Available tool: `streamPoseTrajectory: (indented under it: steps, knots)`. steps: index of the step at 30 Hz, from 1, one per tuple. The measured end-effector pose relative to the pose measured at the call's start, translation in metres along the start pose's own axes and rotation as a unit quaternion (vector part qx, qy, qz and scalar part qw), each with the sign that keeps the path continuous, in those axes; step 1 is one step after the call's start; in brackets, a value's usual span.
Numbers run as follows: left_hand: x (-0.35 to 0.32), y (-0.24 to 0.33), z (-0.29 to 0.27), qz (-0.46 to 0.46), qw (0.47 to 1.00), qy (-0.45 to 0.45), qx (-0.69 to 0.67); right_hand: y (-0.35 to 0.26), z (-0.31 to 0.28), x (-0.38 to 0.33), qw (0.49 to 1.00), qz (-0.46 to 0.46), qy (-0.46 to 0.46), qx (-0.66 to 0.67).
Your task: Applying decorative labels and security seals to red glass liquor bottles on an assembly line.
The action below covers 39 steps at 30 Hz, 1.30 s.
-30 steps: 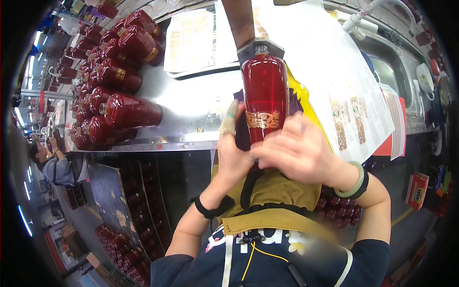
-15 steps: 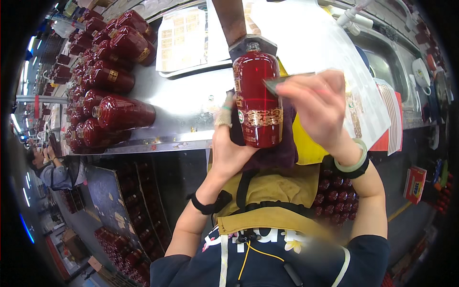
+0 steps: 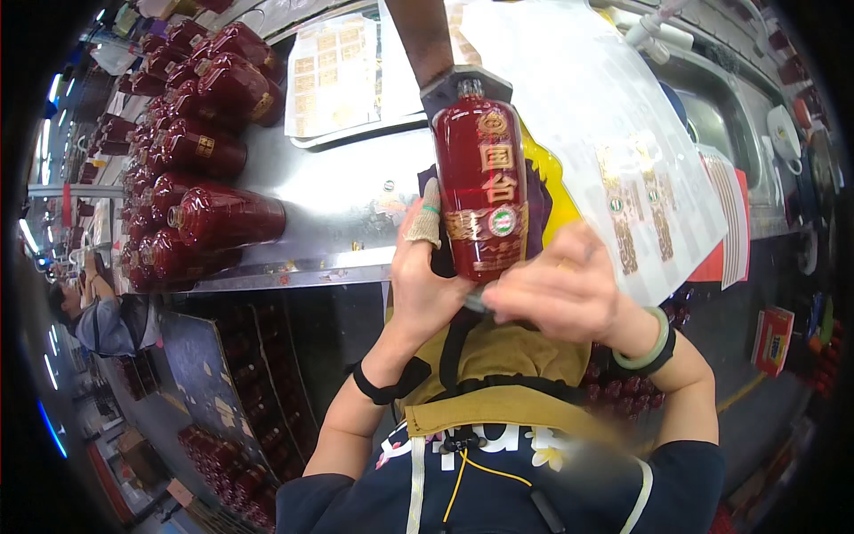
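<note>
Red bottle held up in both hands over the steel table.

At the left, red bottles lie stacked on the table. The left hand, a taped thumb upright, wraps its fingers around the red bottle, held upright. The right hand curls at its base, seemingly gripping it. Label sheets lie to the right.

Single head-worn fisheye, aimed steeply down, close over steel counter and apron (edges bowed, corners black).
</note>
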<state>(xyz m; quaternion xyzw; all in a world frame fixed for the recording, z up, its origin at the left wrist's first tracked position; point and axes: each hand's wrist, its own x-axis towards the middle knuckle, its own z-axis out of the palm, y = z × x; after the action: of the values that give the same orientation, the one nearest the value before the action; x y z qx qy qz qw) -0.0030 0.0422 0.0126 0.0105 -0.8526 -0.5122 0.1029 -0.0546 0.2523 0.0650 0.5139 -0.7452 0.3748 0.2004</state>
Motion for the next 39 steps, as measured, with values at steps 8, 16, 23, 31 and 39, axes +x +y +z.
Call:
streamPoseTrajectory:
  steps: [8,16,23,31,39]
  knots:
    - [-0.002,0.007,-0.002,-0.003,0.999,-0.008,-0.041,-0.005,-0.001,-0.006,1.0,0.021,-0.017,-0.002]
    - [-0.008,0.015,0.005,0.013,0.999,0.036,-0.008,-0.006,0.004,-0.006,0.998,-0.033,-0.002,-0.048]
    - [-0.009,0.02,0.008,0.151,0.979,0.1,0.098,0.0,0.002,0.0,0.996,-0.038,-0.018,-0.078]
    - [-0.009,0.025,0.007,0.147,0.98,0.101,0.084,0.062,-0.016,0.075,0.973,0.039,0.043,-0.225]
    - [-0.003,0.011,0.002,0.095,0.994,0.054,0.007,0.069,-0.001,0.048,0.989,0.057,0.068,-0.122]
